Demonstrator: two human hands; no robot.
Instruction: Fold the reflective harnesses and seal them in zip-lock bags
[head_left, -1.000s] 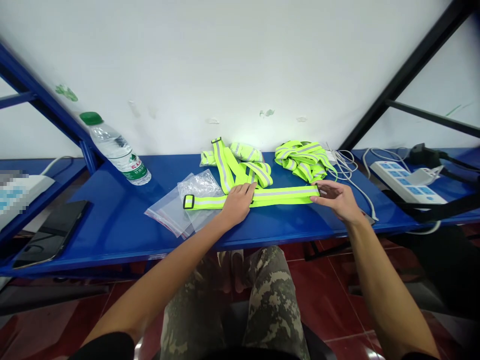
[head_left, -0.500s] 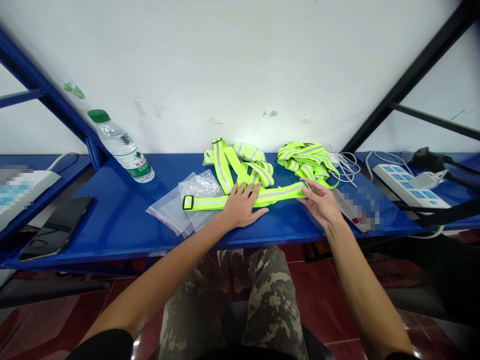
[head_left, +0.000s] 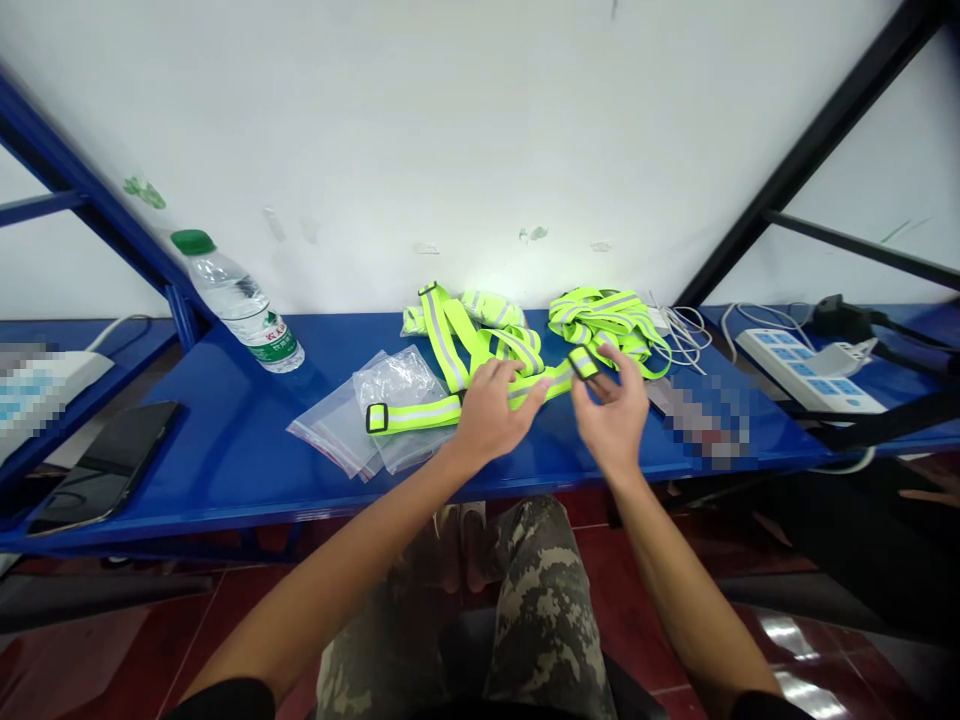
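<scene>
A fluorescent yellow-green reflective strap (head_left: 420, 413) with grey stripes and a black buckle (head_left: 376, 418) lies across clear plastic zip bags (head_left: 397, 385) on the blue shelf (head_left: 225, 450). My left hand (head_left: 495, 415) is over the strap, its fingers across the band. My right hand (head_left: 611, 408) pinches the strap's far end near a small dark buckle (head_left: 583, 362). Behind my hands, a tangled reflective bundle (head_left: 607, 320) and more straps (head_left: 457, 335) lie against the wall.
A water bottle (head_left: 240, 305) lies at the left, by a black phone (head_left: 105, 465). White cables (head_left: 686, 335) and a power strip (head_left: 810, 370) sit to the right. A blurred item (head_left: 705, 420) lies near my right hand. Another person's hand (head_left: 930, 495) shows at the right edge.
My right hand has moved inward and taken up the strap's end, so the band no longer lies straight. My left hand has shifted right along the strap.
</scene>
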